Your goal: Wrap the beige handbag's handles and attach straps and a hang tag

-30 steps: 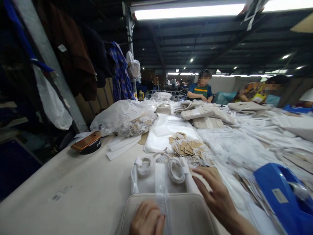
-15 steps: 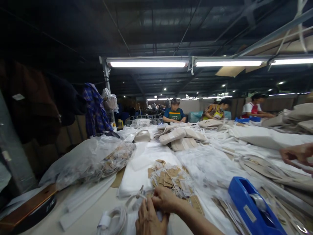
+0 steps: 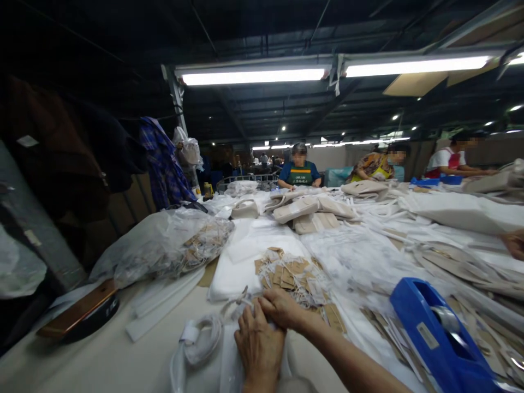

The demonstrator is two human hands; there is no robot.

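My left hand rests at the bottom centre with its fingers bent over a pale strap end and white wrapping. Against it, my right hand has its fingers pressed together; what is between them is hidden. Both hands touch each other over a light-coloured bag in white wrapping, mostly covered by them. To the left lies a coiled pale strap bound with white wrap. Just beyond the hands is a pile of brown tags with white strings.
A blue tape dispenser stands at right. At left are a phone-like brown slab and a clear plastic bag. Beige bags are heaped ahead. Several people sit beyond; another person's hand shows at the right edge.
The view has tilted down and shifted slightly left. My hands stay together at the strap end, with the right fingers lying a little flatter. The other person's hand has moved mostly out of view.
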